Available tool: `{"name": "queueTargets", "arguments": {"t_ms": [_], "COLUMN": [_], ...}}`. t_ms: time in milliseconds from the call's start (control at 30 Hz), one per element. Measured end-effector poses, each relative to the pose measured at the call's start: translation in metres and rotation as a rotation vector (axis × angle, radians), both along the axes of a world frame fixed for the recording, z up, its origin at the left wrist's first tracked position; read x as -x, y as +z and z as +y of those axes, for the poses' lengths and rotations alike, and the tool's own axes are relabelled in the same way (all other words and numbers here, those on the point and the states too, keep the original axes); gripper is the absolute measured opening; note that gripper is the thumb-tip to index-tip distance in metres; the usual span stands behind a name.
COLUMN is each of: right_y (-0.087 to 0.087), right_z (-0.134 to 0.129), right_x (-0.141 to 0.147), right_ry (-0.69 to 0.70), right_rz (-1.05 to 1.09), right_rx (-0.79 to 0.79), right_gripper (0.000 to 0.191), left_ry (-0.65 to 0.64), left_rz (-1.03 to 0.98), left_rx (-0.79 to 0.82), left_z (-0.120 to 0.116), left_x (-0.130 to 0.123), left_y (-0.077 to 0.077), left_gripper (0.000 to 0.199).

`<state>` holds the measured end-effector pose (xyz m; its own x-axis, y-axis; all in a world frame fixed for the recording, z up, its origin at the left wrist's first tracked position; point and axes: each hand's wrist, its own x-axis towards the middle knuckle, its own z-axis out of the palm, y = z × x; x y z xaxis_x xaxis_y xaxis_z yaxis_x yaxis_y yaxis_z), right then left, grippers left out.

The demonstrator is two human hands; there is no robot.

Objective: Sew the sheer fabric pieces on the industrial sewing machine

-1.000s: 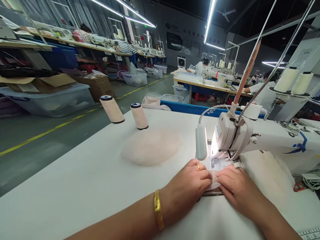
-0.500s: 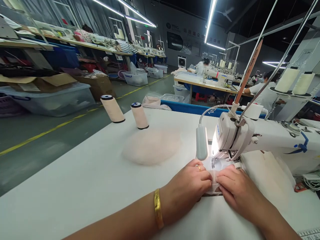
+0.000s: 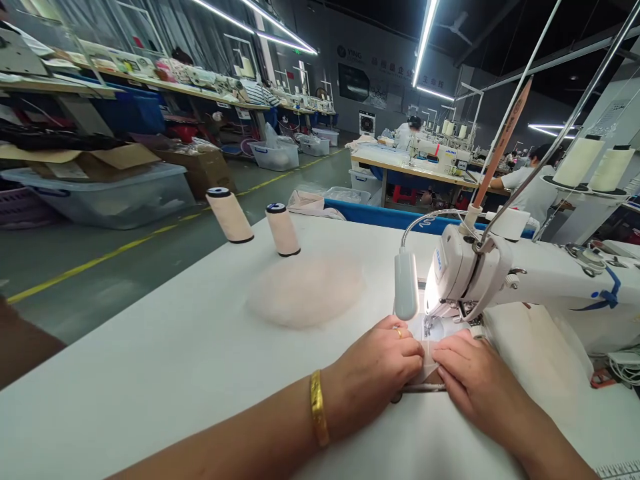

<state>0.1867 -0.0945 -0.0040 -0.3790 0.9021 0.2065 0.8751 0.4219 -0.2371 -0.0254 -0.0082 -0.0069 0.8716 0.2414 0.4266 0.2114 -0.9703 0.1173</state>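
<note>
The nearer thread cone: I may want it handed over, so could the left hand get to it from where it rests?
Probably yes. The left hand lies by the sewing machine; only the low fabric pile lies before the nearer thread cone.

A small strip of sheer white fabric (image 3: 429, 352) lies flat on the tabletop (image 3: 175, 360), under the needle of a white sewing machine (image 3: 520, 280), pinned at both sides by fingertips.

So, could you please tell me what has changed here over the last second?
Hardly anything: the left hand and right hand still press the small white fabric piece flat under the sewing machine needle. Only the camera shifted slightly. The two thread cones haven't moved.
</note>
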Motion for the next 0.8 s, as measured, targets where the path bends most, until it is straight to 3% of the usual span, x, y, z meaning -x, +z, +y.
{"name": "queueTargets", "arguments": {"t_ms": [800], "right_y": [-0.007], "right_z": [0.015], "right_x": [-0.003], "right_ry": [-0.068], "right_rz": [0.024], "right_rx": [-0.112], "right_gripper": [0.022], "left_ry": [0.088], "left_rz": [-0.019], "left_rx": [-0.033], "left_z": [0.016], "left_x": [-0.007], "left_y": [0.000], "left_gripper": [0.026]}}
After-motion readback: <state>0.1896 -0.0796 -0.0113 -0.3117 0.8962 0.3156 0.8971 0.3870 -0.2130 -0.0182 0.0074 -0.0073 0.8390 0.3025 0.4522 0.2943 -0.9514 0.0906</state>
